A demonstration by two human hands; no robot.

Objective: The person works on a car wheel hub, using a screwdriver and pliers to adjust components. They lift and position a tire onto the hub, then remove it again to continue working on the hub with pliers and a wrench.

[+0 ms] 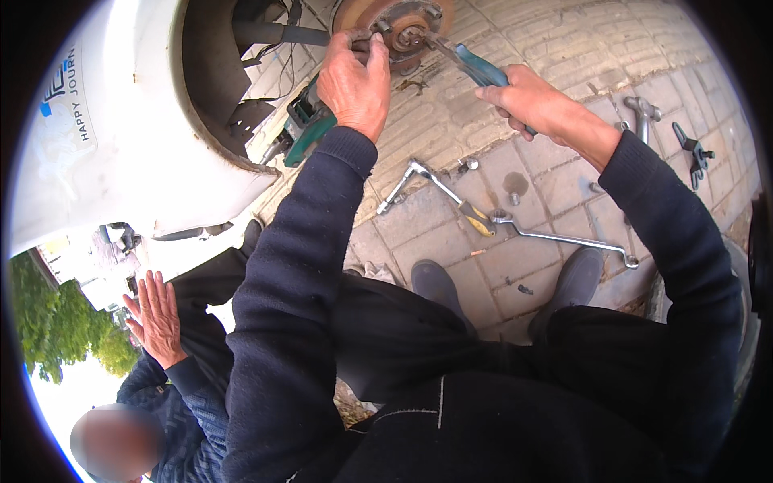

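My left hand [354,84] is closed at the rusty brake hub [407,24], its fingertips pressed close to the hub's face; whatever they grip is too small or hidden to name. From the right, my right hand [523,105] grips teal-handled pliers [477,66], whose jaws reach the centre of the hub. A green tool [310,133] lies under my left hand. Below, on the pavers, lie a ratchet with a yellow handle [475,217] and a long ring wrench [564,241], with small sockets [514,198] nearby.
A white vehicle body [113,153] with an open wheel arch fills the upper left. At lower left, another person [177,402] sits with a hand [161,322] raised, fingers spread. A metal tool [642,117] and dark bracket [692,157] lie on the pavers [523,306] at right.
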